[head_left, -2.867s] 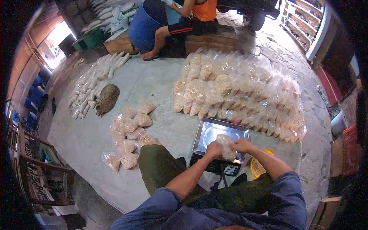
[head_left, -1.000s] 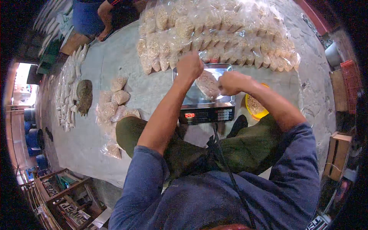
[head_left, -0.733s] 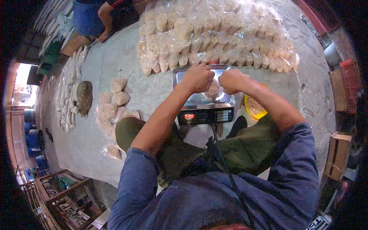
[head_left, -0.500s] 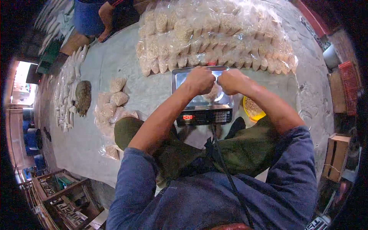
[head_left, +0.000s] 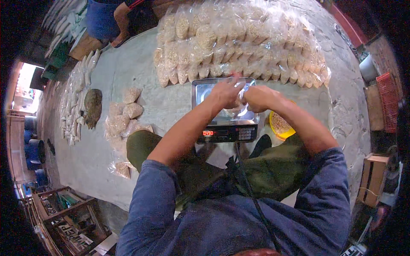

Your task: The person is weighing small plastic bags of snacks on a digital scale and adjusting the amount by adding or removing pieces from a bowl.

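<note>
Head: right forearm [head_left: 301,119] overlaps bowl [head_left: 283,135]; bags [head_left: 239,47] beyond scale [head_left: 228,132].

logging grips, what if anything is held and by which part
A bag, apparently by its top, in the right hand; whether the left hand grips it too cannot be told.

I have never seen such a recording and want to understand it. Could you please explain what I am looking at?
No machine here: a person works barehanded, filmed by a head-worn fisheye camera looking down. The right hand appears to grip the top of a clear plastic bag; the left hand is against it, its grip unclear. Both are over the steel tray of a digital scale. On the grey sheet are rows of filled bags beyond and a yellow bowl at right.
</note>
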### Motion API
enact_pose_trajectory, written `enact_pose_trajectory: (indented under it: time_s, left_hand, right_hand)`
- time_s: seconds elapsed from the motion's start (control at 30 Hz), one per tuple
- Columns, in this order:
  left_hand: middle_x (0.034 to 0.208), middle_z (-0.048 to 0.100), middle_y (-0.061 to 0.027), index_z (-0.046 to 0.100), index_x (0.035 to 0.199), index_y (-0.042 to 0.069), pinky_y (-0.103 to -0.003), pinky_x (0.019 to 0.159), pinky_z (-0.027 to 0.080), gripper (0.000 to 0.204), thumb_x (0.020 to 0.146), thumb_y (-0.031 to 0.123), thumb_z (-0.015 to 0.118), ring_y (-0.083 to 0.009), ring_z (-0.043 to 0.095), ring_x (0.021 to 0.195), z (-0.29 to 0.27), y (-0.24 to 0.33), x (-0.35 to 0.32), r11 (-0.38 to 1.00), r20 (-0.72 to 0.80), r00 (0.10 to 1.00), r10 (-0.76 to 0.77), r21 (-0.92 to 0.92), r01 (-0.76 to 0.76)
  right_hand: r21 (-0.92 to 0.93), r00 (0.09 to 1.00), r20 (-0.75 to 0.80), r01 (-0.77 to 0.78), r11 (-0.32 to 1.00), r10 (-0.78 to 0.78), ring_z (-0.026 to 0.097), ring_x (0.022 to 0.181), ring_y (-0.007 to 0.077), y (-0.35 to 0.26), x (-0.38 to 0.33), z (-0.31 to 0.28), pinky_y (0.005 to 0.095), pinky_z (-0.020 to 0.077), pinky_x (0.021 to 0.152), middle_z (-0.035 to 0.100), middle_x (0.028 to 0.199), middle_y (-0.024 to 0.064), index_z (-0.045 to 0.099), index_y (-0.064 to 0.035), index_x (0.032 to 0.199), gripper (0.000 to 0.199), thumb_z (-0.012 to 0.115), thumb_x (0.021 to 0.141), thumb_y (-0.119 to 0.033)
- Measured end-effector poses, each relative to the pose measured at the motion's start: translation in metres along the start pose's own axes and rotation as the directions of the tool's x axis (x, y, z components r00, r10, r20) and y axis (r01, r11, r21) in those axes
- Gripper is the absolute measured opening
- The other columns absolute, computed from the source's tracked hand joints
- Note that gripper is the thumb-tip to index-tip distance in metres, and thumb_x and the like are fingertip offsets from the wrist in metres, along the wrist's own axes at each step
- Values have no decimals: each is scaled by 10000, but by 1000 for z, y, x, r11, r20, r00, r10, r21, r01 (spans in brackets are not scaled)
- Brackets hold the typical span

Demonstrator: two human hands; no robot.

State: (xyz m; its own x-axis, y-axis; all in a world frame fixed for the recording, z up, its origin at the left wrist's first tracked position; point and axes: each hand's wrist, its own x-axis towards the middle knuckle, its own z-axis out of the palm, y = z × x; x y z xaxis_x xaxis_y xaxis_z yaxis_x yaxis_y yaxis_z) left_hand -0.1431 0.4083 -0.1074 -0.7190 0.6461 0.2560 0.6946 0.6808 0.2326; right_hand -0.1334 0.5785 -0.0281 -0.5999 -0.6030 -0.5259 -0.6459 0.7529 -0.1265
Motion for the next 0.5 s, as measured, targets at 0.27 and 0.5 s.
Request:
enact_pose_trajectory:
  time_s: [0.27,0.5]
  left_hand:
    - [1055,668,-180,623,1159,91,-487,863,512,413,818,310,701,-386,633,991,-93,-17,-5,986,473,867,-157,26,165]
    - [1098,670,-193,612,1211,71,-450,901,499,539,829,441,698,-379,629,1037,-169,-47,-63,932,365,858,-361,119,342]
  right_hand:
    - [49,998,-54,33,998,-30,670,916,373,3,-5,-12,465,533,824,694,972,196,690,-119,1100,322,639,791,-194]
    - [136,947,-315,105,985,-57,660,935,368,17,3,-11,442,514,860,690,1018,188,681,-68,1116,301,637,852,-205]
